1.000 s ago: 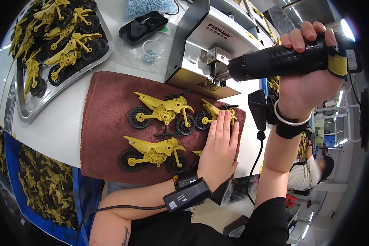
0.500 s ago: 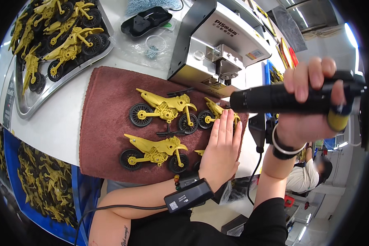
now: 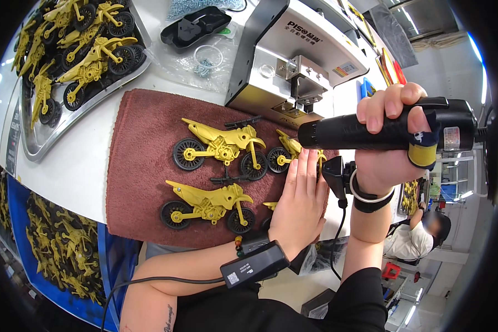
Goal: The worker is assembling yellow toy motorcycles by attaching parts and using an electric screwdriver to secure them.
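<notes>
My left hand (image 3: pixel 299 213) lies flat, fingers stretched out together, over a yellow toy motorbike (image 3: pixel 289 145) at the right of a brown towel (image 3: pixel 141 160). Its fingers hide much of that bike. My right hand (image 3: pixel 379 166) is wrapped round a black electric screwdriver (image 3: pixel 343 131), held sideways with its nose pointing left, above the same bike. The driver's tip is hard to make out. Left of my hands lie an upper toy motorbike (image 3: pixel 224 145) and a lower toy motorbike (image 3: pixel 209 203), both with black wheels. Part of another yellow piece (image 3: pixel 269 205) shows beside my left wrist.
A metal screw feeder (image 3: pixel 293 61) stands behind the towel. A metal tray (image 3: pixel 33 146) of toy bikes sits at far left, a blue bin (image 3: pixel 25 274) of yellow parts below it. A black dish (image 3: pixel 196 27) and bagged screws (image 3: pixel 205 66) lie at the back. Another person (image 3: pixel 415 240) is at right.
My right hand and the screwdriver have moved left and slightly toward me, and the driver's rear end shows more. My left hand stays on the bike.
</notes>
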`<act>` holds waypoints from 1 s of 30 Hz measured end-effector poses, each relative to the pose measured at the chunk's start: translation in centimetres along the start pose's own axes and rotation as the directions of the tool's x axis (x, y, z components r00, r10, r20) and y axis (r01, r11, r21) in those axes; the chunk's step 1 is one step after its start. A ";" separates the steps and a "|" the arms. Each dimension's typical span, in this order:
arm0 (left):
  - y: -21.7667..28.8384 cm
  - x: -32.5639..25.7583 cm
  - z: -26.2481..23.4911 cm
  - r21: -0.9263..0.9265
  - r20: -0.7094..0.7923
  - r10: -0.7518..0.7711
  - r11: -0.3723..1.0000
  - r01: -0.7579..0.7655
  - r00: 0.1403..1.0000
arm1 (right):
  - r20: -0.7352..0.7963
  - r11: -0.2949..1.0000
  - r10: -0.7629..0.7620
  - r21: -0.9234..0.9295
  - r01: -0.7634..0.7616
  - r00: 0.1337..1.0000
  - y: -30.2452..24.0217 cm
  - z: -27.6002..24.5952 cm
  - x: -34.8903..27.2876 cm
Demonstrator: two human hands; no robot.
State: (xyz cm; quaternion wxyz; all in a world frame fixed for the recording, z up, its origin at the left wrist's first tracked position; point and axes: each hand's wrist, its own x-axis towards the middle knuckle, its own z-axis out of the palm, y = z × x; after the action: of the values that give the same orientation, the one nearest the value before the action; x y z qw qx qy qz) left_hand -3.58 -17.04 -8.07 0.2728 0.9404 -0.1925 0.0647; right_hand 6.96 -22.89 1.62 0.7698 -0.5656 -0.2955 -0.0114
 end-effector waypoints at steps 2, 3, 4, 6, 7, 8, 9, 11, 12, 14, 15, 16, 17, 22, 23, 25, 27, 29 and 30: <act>0.0 0.1 -0.2 0.001 0.015 0.001 1.000 -0.002 1.000 | 0.005 1.000 0.019 -0.024 -0.019 1.000 0.0 0.2 0.0; 0.0 0.1 -0.3 0.017 0.016 0.001 1.000 -0.001 1.000 | 0.011 0.998 0.038 -0.049 -0.037 0.999 0.0 0.3 0.0; 0.0 0.1 -0.4 0.033 0.017 0.000 0.999 -0.001 1.000 | 0.023 0.998 0.046 -0.039 -0.045 0.999 0.1 0.3 0.1; 0.0 0.1 -0.2 0.025 0.010 -0.002 1.000 0.001 1.000 | 0.037 0.997 0.053 -0.061 -0.051 0.998 0.2 0.4 0.2; 0.0 0.1 -0.1 0.018 0.003 -0.004 1.000 0.003 1.000 | 0.052 0.995 0.059 -0.083 -0.055 0.997 0.3 0.5 0.2; 0.0 0.1 -0.1 0.019 0.002 -0.005 1.000 0.005 1.000 | 0.045 0.995 0.057 -0.088 -0.053 0.997 0.3 0.8 0.1; 0.0 0.1 -0.1 0.018 0.015 -0.004 1.000 0.004 1.000 | 0.046 0.995 0.057 -0.086 -0.053 0.997 0.4 0.9 0.1; -0.1 0.0 -0.1 0.020 0.028 -0.007 1.000 0.007 1.000 | 0.060 0.991 0.044 -0.125 -0.037 0.997 0.5 1.1 -0.1; -0.2 0.0 -0.2 0.034 0.041 -0.012 0.999 0.010 0.999 | 0.031 0.994 0.083 -0.079 -0.081 0.996 0.6 1.3 -0.2; -0.5 -0.1 -0.2 0.051 0.054 -0.021 0.999 0.018 0.998 | 0.059 0.998 0.032 -0.060 -0.028 0.998 0.1 1.0 0.4; 0.0 -0.1 -0.2 0.010 0.030 -0.001 1.000 0.001 1.000 | 0.074 0.997 -0.023 -0.070 0.028 0.997 -1.1 0.7 0.6; 0.4 0.0 -0.2 -0.032 0.006 0.017 0.999 -0.017 1.000 | 0.025 0.997 -0.053 -0.058 0.055 0.998 -2.7 0.9 1.1; 0.4 -0.1 -0.5 -0.016 0.006 0.002 1.000 -0.002 1.000 | -0.013 0.997 -0.081 -0.005 0.081 0.997 -3.9 1.5 1.7; 0.0 0.1 -0.2 0.002 0.051 -0.020 1.000 0.020 0.998 | 0.027 0.992 -0.123 -0.022 0.123 0.992 -3.7 1.9 4.1; 0.0 0.0 -0.2 -0.008 0.050 -0.021 1.000 0.022 0.999 | 0.030 0.992 -0.122 -0.019 0.123 0.992 -3.5 1.9 4.3; 0.0 0.0 -0.3 -0.003 0.045 -0.024 1.000 0.024 0.999 | 0.052 0.993 -0.113 -0.039 0.115 0.992 -3.4 1.9 4.5; 0.0 -0.1 -0.4 -0.004 0.042 -0.018 1.000 0.018 0.999 | 0.051 0.995 -0.095 -0.031 0.096 0.994 -3.1 2.4 4.5; 0.0 -0.1 -0.3 -0.007 0.037 -0.020 1.000 0.021 0.999 | 0.081 0.994 -0.106 -0.024 0.108 0.991 -2.3 2.2 4.4; 0.0 -0.1 -0.1 -0.012 0.038 -0.017 1.000 0.017 0.999 | 0.086 0.995 -0.082 -0.044 0.086 0.993 -2.1 1.7 4.4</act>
State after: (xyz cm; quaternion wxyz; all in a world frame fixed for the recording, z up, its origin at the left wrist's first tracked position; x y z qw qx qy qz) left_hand -3.66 -16.98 -7.97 0.2753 0.9414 -0.1900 0.0433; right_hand 9.07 -20.72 5.81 0.7417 -0.5710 -0.3508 -0.0268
